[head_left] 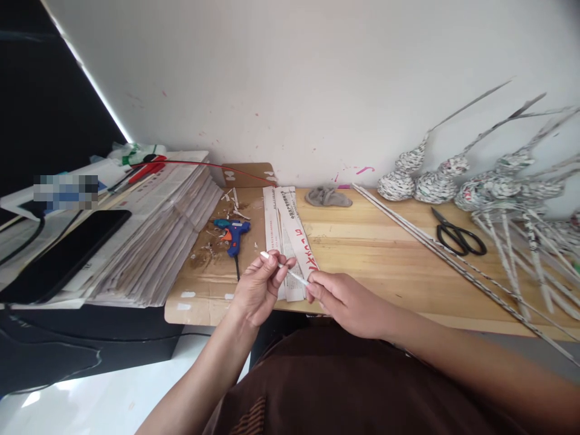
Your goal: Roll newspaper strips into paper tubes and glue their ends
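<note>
A thin white rolled paper tube [296, 277] slants between my two hands above the table's front edge. Near its upper left end, my left hand [260, 287] pinches it between thumb and fingers, and a short white tip sticks out past them. My right hand [351, 300] is closed around the lower right end, which its fingers hide. Just behind the hands lie printed newspaper strips [272, 220], their near ends partly covered by my fingers. To the left of the strips, a blue hot glue gun [234, 237] rests on cardboard [203, 290].
A tall stack of folded newspapers [167, 241] carries a black phone [67, 254] and red-handled pliers [147, 170]. Long paper rods [421, 238] cross the wooden table's right side near black scissors [457, 235]. Several woven paper gourds [396, 185] line the wall beyond a grey cloth [328, 196].
</note>
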Tool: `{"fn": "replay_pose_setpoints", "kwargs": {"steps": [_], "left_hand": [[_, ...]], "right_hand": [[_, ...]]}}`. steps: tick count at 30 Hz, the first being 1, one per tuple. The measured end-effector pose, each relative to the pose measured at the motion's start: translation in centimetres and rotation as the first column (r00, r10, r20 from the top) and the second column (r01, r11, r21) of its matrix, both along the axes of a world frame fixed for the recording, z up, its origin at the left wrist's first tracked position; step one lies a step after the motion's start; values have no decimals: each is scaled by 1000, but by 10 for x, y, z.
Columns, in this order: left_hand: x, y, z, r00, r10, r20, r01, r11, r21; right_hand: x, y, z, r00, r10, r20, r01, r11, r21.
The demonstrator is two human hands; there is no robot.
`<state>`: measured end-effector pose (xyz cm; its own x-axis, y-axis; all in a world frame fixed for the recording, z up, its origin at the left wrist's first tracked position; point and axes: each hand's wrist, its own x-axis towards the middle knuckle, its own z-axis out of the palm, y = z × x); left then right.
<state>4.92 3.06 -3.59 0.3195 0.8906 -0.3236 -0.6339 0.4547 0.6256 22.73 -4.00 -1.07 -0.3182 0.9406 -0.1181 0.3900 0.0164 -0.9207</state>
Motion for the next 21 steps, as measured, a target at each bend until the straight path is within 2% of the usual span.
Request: {"fn": "replay_pose_setpoints", "kwargs": {"steps": [1,3,6,8,12,17,21], "left_hand": [[0,0,0,1000,-3,2,3,1000,-2],[0,-1,1,1000,-13,10,13,1000,-4],[1,-1,0,1000,-25,17,25,1000,7],[2,-2,1,1000,-26,3,26,999,22],[3,-3,2,999,-31,-33,32,999,37],[1,-4,2,999,-13,-41,14,999,33],[0,-4,0,998,-33,-55,36,998,48]], "right_hand": [[0,1,-3,994,31,-105,-42,993,-110],[3,3,-10,931,41,-363,-167,932,-322],[8,7,-18,809,-13,-588,-307,844,-440],[7,10,-18,797,-28,-604,-317,831,-457],[-1,19,-12,828,-43,-559,-254,860,-442],[-8,25,-12,809,-54,-585,-243,876,-417],[-10,26,-11,852,-31,-523,-210,894,-395]]}}
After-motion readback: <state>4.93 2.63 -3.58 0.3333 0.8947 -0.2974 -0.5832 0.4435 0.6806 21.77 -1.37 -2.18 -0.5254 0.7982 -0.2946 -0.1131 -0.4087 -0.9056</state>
